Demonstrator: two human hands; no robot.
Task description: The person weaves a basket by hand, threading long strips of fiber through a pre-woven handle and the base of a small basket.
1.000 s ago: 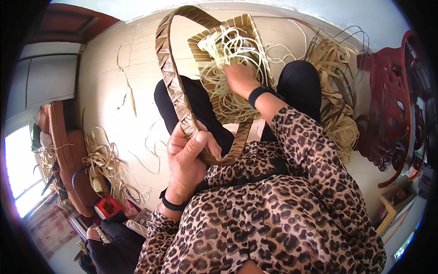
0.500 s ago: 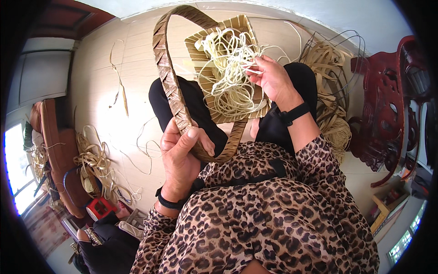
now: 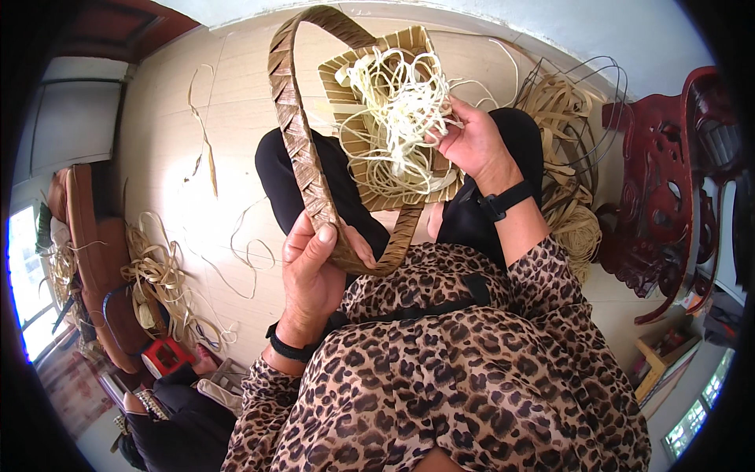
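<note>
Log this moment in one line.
left hand: grips wrapped handle | right hand: touches pale cord | cord: heaped in basket

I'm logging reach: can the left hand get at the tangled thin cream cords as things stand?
Probably not unless it lets go: the left hand grips the brown strip-wrapped arched handle, apart from the cords.

Gap inside handle (image 3: 288,110); cord tangle (image 3: 413,110) blocks basket (image 3: 338,92), depth unclear.

Left fingers (image 3: 297,236) clasped, right fingers (image 3: 449,144) curled.
</note>
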